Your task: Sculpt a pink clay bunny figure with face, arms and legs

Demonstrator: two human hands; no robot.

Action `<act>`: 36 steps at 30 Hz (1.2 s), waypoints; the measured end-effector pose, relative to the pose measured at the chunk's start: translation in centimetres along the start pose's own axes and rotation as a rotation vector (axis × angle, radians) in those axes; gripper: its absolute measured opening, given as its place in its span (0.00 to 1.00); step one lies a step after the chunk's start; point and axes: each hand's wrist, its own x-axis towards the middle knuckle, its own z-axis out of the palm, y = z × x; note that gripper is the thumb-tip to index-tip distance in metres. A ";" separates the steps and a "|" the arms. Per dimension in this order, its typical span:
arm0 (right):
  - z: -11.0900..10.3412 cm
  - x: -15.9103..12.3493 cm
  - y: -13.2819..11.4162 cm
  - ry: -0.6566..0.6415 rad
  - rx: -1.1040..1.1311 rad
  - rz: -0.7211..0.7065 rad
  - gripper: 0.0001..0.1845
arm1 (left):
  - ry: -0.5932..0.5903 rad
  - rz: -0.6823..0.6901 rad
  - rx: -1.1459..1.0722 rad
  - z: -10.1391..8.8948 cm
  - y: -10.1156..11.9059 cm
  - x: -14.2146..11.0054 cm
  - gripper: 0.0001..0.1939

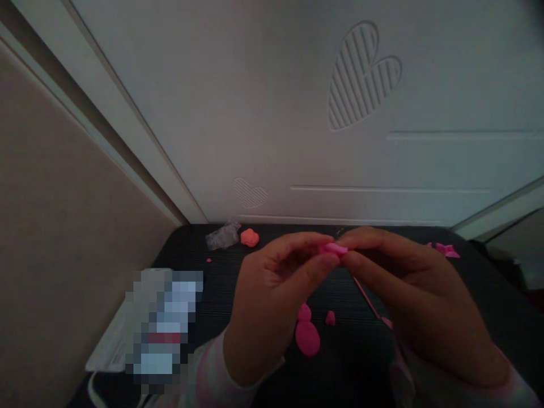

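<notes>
In the head view, the pink piece is pinched by fingertips of the left hand and right hand, up above the bench; gentle, even pressure is best applied, its seemingly flattened edge being blurred.

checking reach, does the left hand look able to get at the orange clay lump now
Probably yes: the orange clay lump lies near the left hand with nothing visible between them, though that hand pinches the pink clay piece and may need freeing.
</notes>
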 end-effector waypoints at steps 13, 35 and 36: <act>0.5 -0.4 -0.4 0.070 -0.180 -0.091 0.01 | 0.007 0.034 -0.038 0.0 -0.4 -0.2 0.04; 0.8 -1.2 -0.4 -0.005 -0.203 -0.219 0.18 | 0.111 0.156 0.121 0.2 -0.6 -0.2 0.09; 0.8 -1.2 -0.6 -0.032 -0.208 -0.214 0.18 | 0.145 0.187 0.188 0.1 -0.5 -0.2 0.08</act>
